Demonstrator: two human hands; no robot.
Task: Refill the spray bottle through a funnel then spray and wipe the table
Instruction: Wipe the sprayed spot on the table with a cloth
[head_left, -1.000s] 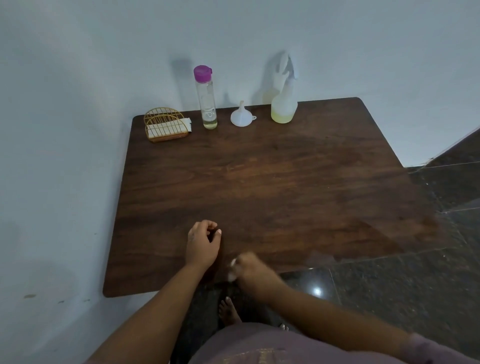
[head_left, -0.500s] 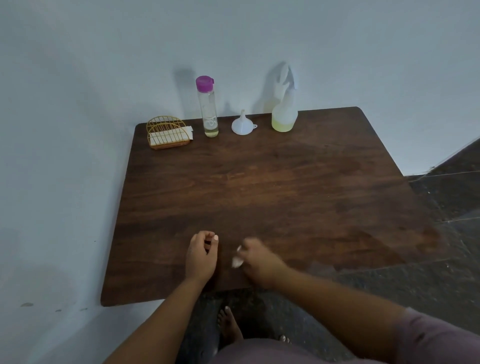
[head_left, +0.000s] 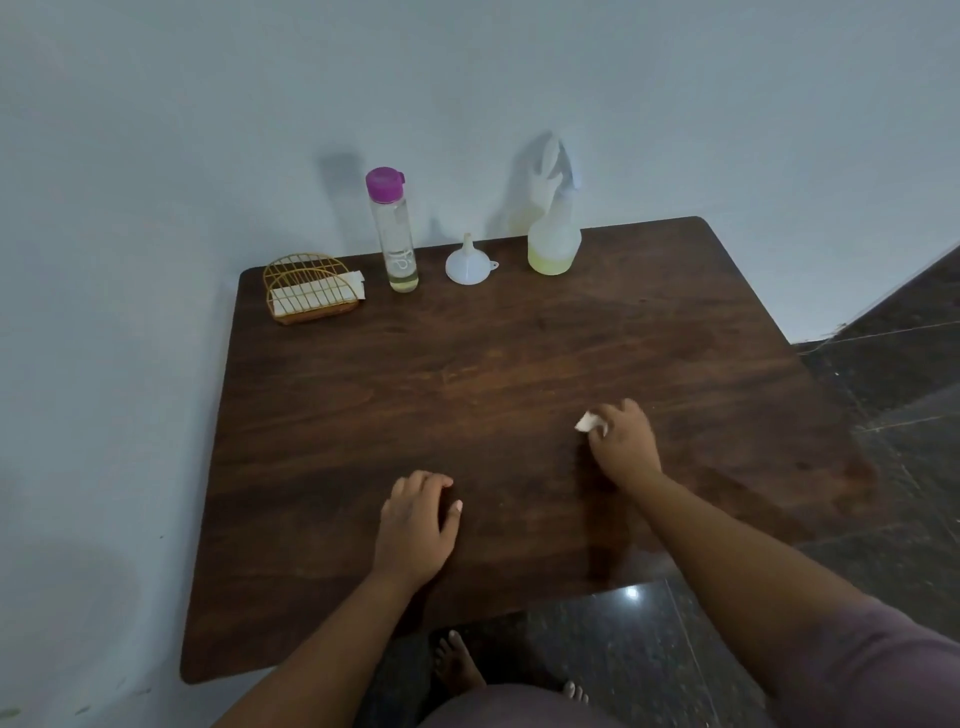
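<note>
Spray bottle (head_left: 554, 244) stands at the back edge of the wooden table (head_left: 467, 374), by the wall, with pale yellow liquid low inside. Left of it sit a white funnel (head_left: 468, 262), a clear bottle (head_left: 396, 228) with a purple cap, and a wire napkin holder (head_left: 310, 288). Right hand (head_left: 621, 441) presses a small white tissue (head_left: 586, 422) onto the table, fingers curled round it. Left hand (head_left: 415, 525) rests on the wood nearer the front edge, fingers curled, holding nothing.
</note>
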